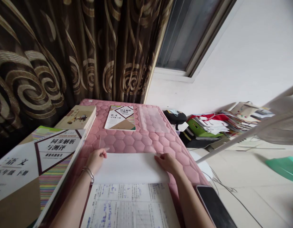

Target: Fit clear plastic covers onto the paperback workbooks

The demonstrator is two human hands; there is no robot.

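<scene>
Left of our left hand lie a large white-and-brown workbook with striped panels (18,177) and, behind it, a thick tan-covered book (74,115). Our left hand (96,160), fingers curled closed, pinches the left edge of a smooth white sheet (131,167), which spans between our hands, just beyond a printed page with blue handwriting (127,207). Farther off, on the pink hexagon-patterned counter (184,158), lie a smaller white workbook (118,114) and a clear plastic sleeve (153,120), too faint to tell whether it holds anything. Our right hand (167,161), likewise closed, grips the sheet's far right corner. We judge the step as holding the sheet flat; the next move calls for keeping both edges even. Beyond that hand, off the counter, sit a black fabric pouch (173,117) and a green holder (200,127) topped with white papers (214,125).
</scene>
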